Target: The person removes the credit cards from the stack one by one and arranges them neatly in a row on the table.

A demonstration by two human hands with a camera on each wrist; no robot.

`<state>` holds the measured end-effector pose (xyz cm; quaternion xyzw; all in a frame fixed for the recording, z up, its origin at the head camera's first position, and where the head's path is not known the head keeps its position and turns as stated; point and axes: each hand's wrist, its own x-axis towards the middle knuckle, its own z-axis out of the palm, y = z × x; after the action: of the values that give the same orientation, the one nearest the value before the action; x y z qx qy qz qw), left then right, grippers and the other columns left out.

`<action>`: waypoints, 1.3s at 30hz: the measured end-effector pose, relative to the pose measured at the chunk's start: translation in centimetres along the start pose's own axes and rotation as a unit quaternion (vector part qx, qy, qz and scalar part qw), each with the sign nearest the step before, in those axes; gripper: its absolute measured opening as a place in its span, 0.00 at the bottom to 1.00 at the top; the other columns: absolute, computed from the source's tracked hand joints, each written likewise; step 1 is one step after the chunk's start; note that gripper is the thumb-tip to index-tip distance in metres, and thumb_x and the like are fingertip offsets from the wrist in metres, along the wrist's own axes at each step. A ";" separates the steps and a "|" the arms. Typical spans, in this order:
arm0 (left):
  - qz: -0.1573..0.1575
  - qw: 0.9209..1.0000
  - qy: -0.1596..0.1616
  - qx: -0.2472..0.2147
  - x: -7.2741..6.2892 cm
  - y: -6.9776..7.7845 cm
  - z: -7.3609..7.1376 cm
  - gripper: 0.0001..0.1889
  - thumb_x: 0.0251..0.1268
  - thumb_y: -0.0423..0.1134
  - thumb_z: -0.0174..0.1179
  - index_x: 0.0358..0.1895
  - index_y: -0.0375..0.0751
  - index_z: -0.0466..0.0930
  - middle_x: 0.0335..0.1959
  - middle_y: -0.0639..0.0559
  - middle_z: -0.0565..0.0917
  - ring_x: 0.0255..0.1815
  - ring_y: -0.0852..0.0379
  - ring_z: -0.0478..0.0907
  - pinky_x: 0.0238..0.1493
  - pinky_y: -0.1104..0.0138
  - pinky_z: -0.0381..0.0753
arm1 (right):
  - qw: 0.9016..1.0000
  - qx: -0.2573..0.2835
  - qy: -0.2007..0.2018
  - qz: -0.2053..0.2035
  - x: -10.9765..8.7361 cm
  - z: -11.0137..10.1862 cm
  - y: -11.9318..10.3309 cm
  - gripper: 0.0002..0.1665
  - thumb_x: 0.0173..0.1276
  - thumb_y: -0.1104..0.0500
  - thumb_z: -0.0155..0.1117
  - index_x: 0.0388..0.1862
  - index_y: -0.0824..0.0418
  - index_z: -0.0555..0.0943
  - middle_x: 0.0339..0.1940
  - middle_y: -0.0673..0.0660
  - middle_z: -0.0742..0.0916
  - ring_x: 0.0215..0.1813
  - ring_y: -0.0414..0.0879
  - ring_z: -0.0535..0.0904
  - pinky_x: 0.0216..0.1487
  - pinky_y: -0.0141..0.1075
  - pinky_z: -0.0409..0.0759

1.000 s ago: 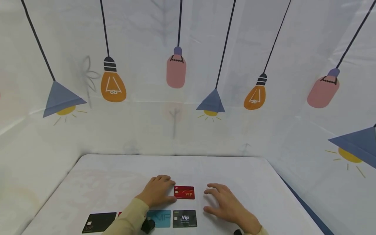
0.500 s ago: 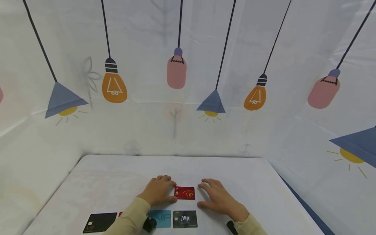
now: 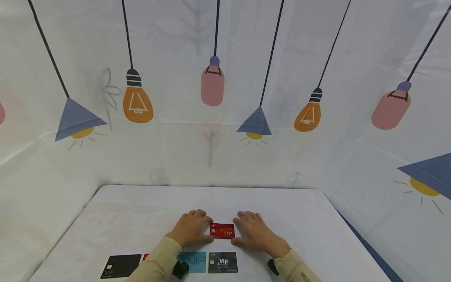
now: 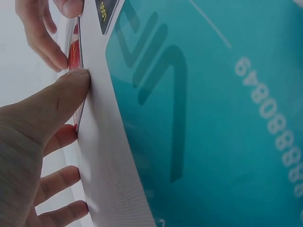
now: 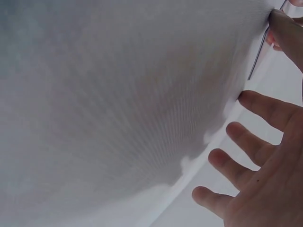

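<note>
A red VIP card (image 3: 222, 231) lies flat on the white table between my two hands. My left hand (image 3: 192, 229) has its thumb and index fingertip at the card's left corners, with the other fingers spread. Opposite it, my right hand (image 3: 258, 235) has its thumb and index fingertip right at the card's right side. In the left wrist view, the left thumb (image 4: 71, 87) overlaps the edge of the red card (image 4: 74, 54). From the right wrist view, the right thumb (image 5: 289, 35) reaches the card's thin edge, while the remaining fingers spread over the tabletop.
Nearer the front lie a black VIP card (image 3: 121, 266), a teal card (image 3: 197, 261) and a dark grey Vip card (image 3: 223, 262). Part of another red card shows behind my left sleeve (image 3: 156, 260). A white curtain with printed lamps surrounds the table (image 3: 141, 203).
My right hand has moved left and slightly forward, from beside the red card up to its right edge. The left hand and the cards stay where they were.
</note>
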<state>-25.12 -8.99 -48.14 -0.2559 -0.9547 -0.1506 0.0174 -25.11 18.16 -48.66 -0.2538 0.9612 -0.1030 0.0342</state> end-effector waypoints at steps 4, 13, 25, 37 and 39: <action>0.000 1.000 0.000 0.000 0.1 0.0 0.0 0.28 0.55 0.60 0.72 0.56 0.52 0.84 0.59 0.44 0.80 0.61 0.39 0.75 0.62 0.42 0.74 | 1.000 -0.002 0.003 -0.010 0.4 0.0 -0.1 0.41 0.64 0.28 0.64 0.69 0.50 0.77 0.73 0.57 0.73 0.75 0.59 0.64 0.73 0.66 0.57; 0.000 1.000 -0.002 0.004 0.4 0.0 0.8 0.28 0.56 0.62 0.70 0.58 0.53 0.83 0.61 0.45 0.79 0.63 0.40 0.75 0.63 0.41 0.73 | 0.999 -0.004 0.022 -0.023 0.6 -0.2 -0.6 0.35 0.65 0.32 0.66 0.63 0.50 0.81 0.71 0.57 0.76 0.73 0.58 0.67 0.72 0.66 0.60; 0.016 1.000 0.018 0.010 0.0 0.3 0.4 0.26 0.59 0.59 0.70 0.56 0.50 0.84 0.60 0.42 0.80 0.62 0.39 0.76 0.61 0.42 0.75 | 0.999 0.006 0.031 -0.030 0.7 -0.2 -0.7 0.31 0.65 0.32 0.67 0.60 0.48 0.82 0.70 0.56 0.77 0.73 0.57 0.67 0.72 0.65 0.60; 0.052 0.997 0.021 0.053 -0.1 -0.4 0.7 0.26 0.65 0.60 0.65 0.59 0.49 0.82 0.63 0.44 0.78 0.66 0.42 0.73 0.65 0.44 0.73 | 0.999 0.015 0.029 -0.033 0.8 -0.1 -0.7 0.30 0.65 0.34 0.69 0.59 0.49 0.82 0.70 0.56 0.77 0.73 0.56 0.68 0.73 0.64 0.61; 0.058 0.996 0.023 0.060 -0.1 -0.6 0.9 0.26 0.65 0.61 0.65 0.59 0.49 0.82 0.64 0.45 0.78 0.66 0.42 0.72 0.66 0.45 0.73 | 0.999 0.016 0.027 -0.031 0.8 0.0 -0.7 0.31 0.64 0.34 0.69 0.59 0.49 0.82 0.70 0.56 0.77 0.73 0.56 0.68 0.72 0.64 0.61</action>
<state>-25.33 -9.26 -49.15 -0.3054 -0.9450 -0.0979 0.0637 -25.49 17.15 -48.52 -0.2797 0.9517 -0.1264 0.0087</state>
